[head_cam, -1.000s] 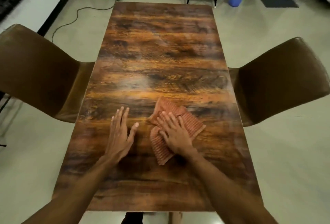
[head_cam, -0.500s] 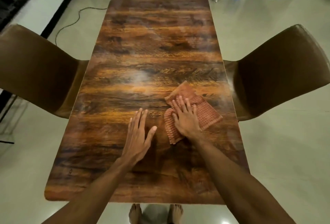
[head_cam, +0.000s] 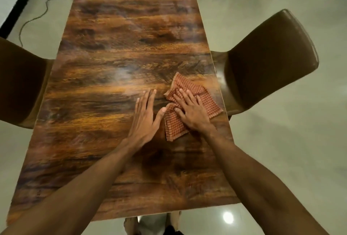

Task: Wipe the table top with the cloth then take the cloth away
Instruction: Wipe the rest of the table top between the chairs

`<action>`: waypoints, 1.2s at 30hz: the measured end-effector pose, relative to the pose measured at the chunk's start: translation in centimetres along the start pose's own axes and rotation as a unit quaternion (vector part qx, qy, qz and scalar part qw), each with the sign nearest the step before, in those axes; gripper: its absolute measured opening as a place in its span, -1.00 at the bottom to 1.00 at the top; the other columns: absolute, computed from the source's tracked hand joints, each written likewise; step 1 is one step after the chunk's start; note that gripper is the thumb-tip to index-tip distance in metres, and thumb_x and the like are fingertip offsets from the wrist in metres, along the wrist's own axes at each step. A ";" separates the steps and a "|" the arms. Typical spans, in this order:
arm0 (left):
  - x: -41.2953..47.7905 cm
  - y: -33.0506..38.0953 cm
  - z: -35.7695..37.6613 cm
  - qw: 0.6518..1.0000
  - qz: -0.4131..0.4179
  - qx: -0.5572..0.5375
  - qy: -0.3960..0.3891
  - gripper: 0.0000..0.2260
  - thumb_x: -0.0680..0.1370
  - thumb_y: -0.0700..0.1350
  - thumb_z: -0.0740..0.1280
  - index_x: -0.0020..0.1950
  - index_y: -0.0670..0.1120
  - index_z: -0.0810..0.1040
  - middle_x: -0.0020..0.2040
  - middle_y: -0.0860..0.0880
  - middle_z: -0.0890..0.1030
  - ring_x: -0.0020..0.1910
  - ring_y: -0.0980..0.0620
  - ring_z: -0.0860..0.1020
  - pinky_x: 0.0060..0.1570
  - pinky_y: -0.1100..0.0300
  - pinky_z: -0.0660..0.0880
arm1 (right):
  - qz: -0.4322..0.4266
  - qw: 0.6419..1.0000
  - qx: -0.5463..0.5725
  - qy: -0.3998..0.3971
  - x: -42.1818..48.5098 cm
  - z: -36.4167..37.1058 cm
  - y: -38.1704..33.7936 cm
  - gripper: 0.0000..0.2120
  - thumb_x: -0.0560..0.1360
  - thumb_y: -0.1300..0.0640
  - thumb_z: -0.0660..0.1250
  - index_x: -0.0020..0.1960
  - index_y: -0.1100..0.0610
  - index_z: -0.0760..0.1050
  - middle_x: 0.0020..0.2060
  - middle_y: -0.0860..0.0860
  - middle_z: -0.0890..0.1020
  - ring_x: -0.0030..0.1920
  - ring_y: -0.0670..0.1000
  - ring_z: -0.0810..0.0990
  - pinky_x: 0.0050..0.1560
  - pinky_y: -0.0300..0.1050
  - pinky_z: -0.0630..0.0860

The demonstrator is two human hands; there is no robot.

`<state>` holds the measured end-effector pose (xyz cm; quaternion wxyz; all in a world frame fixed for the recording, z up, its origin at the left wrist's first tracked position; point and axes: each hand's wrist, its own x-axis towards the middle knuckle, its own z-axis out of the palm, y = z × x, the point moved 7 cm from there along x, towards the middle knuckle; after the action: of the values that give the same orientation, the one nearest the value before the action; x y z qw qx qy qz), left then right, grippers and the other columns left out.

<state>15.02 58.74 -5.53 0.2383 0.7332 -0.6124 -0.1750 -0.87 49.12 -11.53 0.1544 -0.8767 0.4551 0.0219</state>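
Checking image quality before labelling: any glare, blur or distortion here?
Head view: a pale glare patch on the table, a light reflected on the floor, soft motion blur over the table's wood grain, wide-angle bending of the chairs; the cloth weave stays readable.

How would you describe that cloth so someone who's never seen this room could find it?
Start at the long wooden table and go to its right edge beside the brown chair. Under the flat right hand lies the cloth, crumpled, the only reddish checked fabric there.

Glossy dark wood-grain table top point(head_cam: 120, 51), checked woven cloth point(head_cam: 208, 103), smooth leather-look chairs point(head_cam: 272, 56)
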 end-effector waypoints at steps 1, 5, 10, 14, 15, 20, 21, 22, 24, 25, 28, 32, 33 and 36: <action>-0.1 0.6 0.4 1.000 0.008 -0.003 -0.003 -0.38 0.66 0.26 0.00 0.65 0.01 -0.02 0.66 0.00 -0.01 0.63 0.08 -0.10 0.57 0.11 -0.24 | 0.032 0.999 0.010 0.011 -0.8 -0.4 2.3 -0.43 0.71 -0.21 -0.05 0.67 -0.14 -0.06 0.68 -0.06 -0.07 0.66 0.06 -0.13 0.63 0.20 -0.13; -2.5 2.3 2.1 0.999 0.021 -0.023 -0.033 -0.39 0.67 0.23 0.04 0.65 0.02 -0.02 0.67 0.02 -0.05 0.63 0.09 -0.13 0.59 0.06 -0.22 | 0.116 0.991 0.037 0.054 -8.2 -0.1 7.1 -0.43 0.70 -0.22 -0.11 0.68 -0.12 -0.05 0.67 -0.07 -0.06 0.66 0.02 -0.16 0.64 0.16 -0.15; -6.5 2.1 2.0 0.998 0.022 -0.031 -0.059 -0.39 0.67 0.23 0.04 0.65 0.01 -0.01 0.67 0.01 -0.05 0.63 0.10 -0.14 0.60 0.01 -0.20 | 0.156 0.985 0.043 0.053 -17.4 2.2 5.2 -0.40 0.67 -0.26 -0.18 0.68 -0.12 -0.09 0.67 -0.09 -0.10 0.66 -0.01 -0.19 0.64 0.15 -0.15; -9.7 -0.9 -0.4 0.997 0.020 -0.040 -0.055 -0.39 0.68 0.22 0.05 0.65 0.01 0.00 0.67 0.01 -0.04 0.63 0.10 -0.13 0.60 -0.04 -0.16 | 0.229 0.970 0.065 0.056 -21.3 3.4 2.5 -0.32 0.62 -0.29 -0.26 0.68 -0.07 -0.06 0.67 -0.04 -0.10 0.67 0.05 -0.16 0.64 0.19 -0.17; -10.6 -2.4 -1.4 0.998 0.012 -0.039 -0.049 -0.39 0.67 0.23 0.04 0.65 0.01 0.00 0.67 0.01 -0.03 0.63 0.10 -0.12 0.60 -0.04 -0.16 | 0.251 0.964 0.070 0.062 -21.4 3.6 0.9 -0.31 0.61 -0.29 -0.27 0.68 -0.06 -0.06 0.67 -0.01 -0.09 0.67 0.08 -0.15 0.63 0.22 -0.16; -15.2 -10.7 -7.2 0.999 -0.021 -0.030 -0.026 -0.38 0.66 0.23 0.03 0.65 0.01 0.00 0.67 0.01 -0.02 0.63 0.09 -0.12 0.60 -0.03 -0.17 | 0.218 0.974 0.048 0.038 -17.3 6.5 -13.6 -0.34 0.64 -0.23 -0.24 0.68 -0.04 -0.11 0.68 0.04 -0.10 0.66 0.15 -0.13 0.63 0.23 -0.11; -16.0 -12.4 -8.6 0.999 -0.031 -0.026 -0.021 -0.38 0.66 0.22 0.04 0.65 0.00 0.00 0.66 -0.01 -0.01 0.63 0.08 -0.12 0.60 -0.03 -0.17 | 0.182 0.982 0.040 0.030 -16.0 7.4 -17.0 -0.37 0.66 -0.22 -0.20 0.68 -0.05 -0.10 0.68 0.04 -0.10 0.66 0.14 -0.12 0.62 0.22 -0.11; -16.8 -14.0 -9.8 0.999 -0.042 -0.024 -0.013 -0.38 0.66 0.21 0.04 0.65 -0.01 0.00 0.66 -0.02 0.00 0.64 0.06 -0.10 0.60 -0.02 -0.18 | 0.152 0.987 0.035 0.030 -14.7 8.2 -20.0 -0.39 0.68 -0.20 -0.15 0.68 -0.05 -0.09 0.68 0.03 -0.10 0.66 0.14 -0.12 0.63 0.21 -0.11; -18.9 -17.8 -13.0 0.997 -0.072 -0.022 0.018 -0.39 0.65 0.19 0.06 0.64 -0.02 0.03 0.66 -0.03 0.03 0.64 0.04 -0.06 0.60 0.00 -0.18 | 0.137 0.990 0.032 0.021 -12.2 9.1 -24.3 -0.42 0.71 -0.16 -0.06 0.68 -0.06 -0.07 0.68 0.03 -0.08 0.66 0.14 -0.11 0.63 0.23 -0.10; -20.0 -20.1 -14.8 0.995 -0.088 -0.021 0.036 -0.39 0.65 0.19 0.06 0.64 -0.02 0.05 0.66 -0.02 0.05 0.63 0.03 -0.03 0.60 0.01 -0.17 | 0.154 0.987 0.039 0.022 -10.7 9.4 -25.9 -0.42 0.71 -0.15 -0.03 0.68 -0.05 -0.06 0.68 0.04 -0.07 0.66 0.16 -0.11 0.62 0.26 -0.09; -22.5 -25.6 -18.3 0.990 -0.126 -0.017 0.056 -0.39 0.64 0.25 0.03 0.64 0.03 0.05 0.65 0.01 0.06 0.63 0.02 0.00 0.59 0.06 -0.16 | 0.168 0.984 0.053 0.024 -6.2 9.5 -30.6 -0.40 0.71 -0.12 -0.02 0.69 -0.01 -0.08 0.68 0.08 -0.08 0.66 0.20 -0.12 0.61 0.29 -0.09; -24.9 -30.9 -21.0 0.986 -0.151 -0.011 0.066 -0.37 0.62 0.30 0.00 0.63 0.06 0.04 0.65 -0.02 0.09 0.63 0.00 0.03 0.57 0.05 -0.13 | -0.009 0.999 0.033 -0.018 -2.6 12.1 -44.5 -0.41 0.71 -0.13 -0.04 0.68 -0.02 -0.08 0.67 0.05 -0.12 0.66 0.16 -0.17 0.61 0.26 -0.16; -25.2 -31.6 -21.2 0.986 -0.152 -0.009 0.070 -0.38 0.63 0.29 0.01 0.63 0.05 0.07 0.64 -0.03 0.11 0.63 -0.01 0.05 0.58 0.02 -0.10 | -0.057 0.997 0.031 -0.031 -3.4 13.2 -47.5 -0.41 0.71 -0.13 -0.05 0.68 -0.02 -0.07 0.68 0.04 -0.11 0.66 0.15 -0.18 0.61 0.27 -0.15; -26.1 -32.6 -21.4 0.983 -0.165 -0.002 0.079 -0.41 0.64 0.24 0.06 0.62 0.02 0.09 0.64 -0.05 0.13 0.62 -0.03 0.07 0.57 0.02 -0.06 | -0.142 0.988 0.019 -0.051 -8.5 16.1 -51.2 -0.42 0.71 -0.14 -0.09 0.68 -0.03 -0.06 0.68 0.00 -0.07 0.66 0.10 -0.17 0.62 0.26 -0.11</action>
<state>48.45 91.65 -7.16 0.2555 0.8353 -0.4615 -0.1547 37.03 88.03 -12.46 0.1955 -0.9271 0.3177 0.0354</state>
